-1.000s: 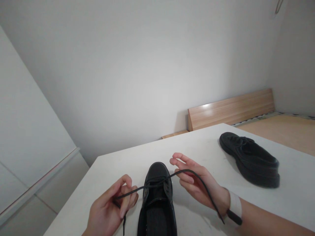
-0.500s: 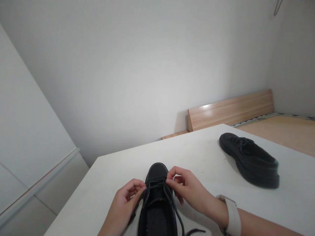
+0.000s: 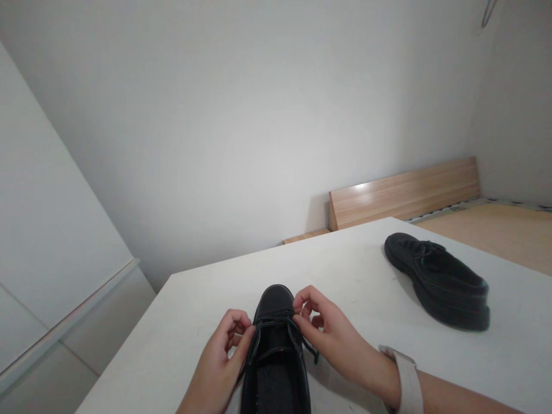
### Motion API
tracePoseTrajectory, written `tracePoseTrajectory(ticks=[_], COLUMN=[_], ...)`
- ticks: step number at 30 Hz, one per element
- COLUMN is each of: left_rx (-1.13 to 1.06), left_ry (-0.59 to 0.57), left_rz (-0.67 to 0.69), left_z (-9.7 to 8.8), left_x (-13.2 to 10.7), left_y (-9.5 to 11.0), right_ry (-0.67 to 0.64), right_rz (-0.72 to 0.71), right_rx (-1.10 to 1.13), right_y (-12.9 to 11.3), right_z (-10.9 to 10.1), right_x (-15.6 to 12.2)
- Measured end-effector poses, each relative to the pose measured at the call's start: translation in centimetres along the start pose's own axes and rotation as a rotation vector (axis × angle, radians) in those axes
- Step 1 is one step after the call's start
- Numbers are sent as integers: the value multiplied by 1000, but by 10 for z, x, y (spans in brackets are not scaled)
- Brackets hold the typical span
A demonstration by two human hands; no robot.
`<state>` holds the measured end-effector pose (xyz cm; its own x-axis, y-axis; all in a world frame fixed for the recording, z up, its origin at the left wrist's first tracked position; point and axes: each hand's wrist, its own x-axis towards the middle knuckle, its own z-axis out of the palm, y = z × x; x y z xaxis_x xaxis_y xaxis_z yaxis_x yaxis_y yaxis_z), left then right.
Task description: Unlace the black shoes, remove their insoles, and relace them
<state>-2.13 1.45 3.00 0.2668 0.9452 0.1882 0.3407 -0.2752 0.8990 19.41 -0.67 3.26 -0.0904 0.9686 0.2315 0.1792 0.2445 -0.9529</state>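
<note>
Head view: Your left hand (image 3: 222, 356) and right hand (image 3: 325, 328) curl, fingertips flanking the lace (image 3: 274, 319) of the near shoe (image 3: 275, 343), low centre on the white table (image 3: 345, 261); you cannot tell whether either pinches lace. Uneven tension could skew the shoe. The second shoe (image 3: 440, 282) stands well apart, leaving you rightward room; the table's far edge lies beyond the toe.

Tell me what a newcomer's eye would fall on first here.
Probably the near shoe, low in the middle, dark against the white table, with the left hand and right hand on either side of its laces. Next, likely the other shoe, farther off at the right, then the pale strap at the bottom, right of centre.
</note>
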Motion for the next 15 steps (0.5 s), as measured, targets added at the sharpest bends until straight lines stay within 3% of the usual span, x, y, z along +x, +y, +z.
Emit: tracePoseTrajectory(ticks=[4, 15], left_rx=[-31, -97], left_ry=[-71, -34], left_rz=[-9, 8], left_z=[-3, -4], left_x=[3, 1], left_y=[-4, 3], right_ry=[-38, 36], right_rz=[11, -58], right_rx=[-25, 0], right_y=[1, 0], right_z=[-3, -2], right_x=[2, 3])
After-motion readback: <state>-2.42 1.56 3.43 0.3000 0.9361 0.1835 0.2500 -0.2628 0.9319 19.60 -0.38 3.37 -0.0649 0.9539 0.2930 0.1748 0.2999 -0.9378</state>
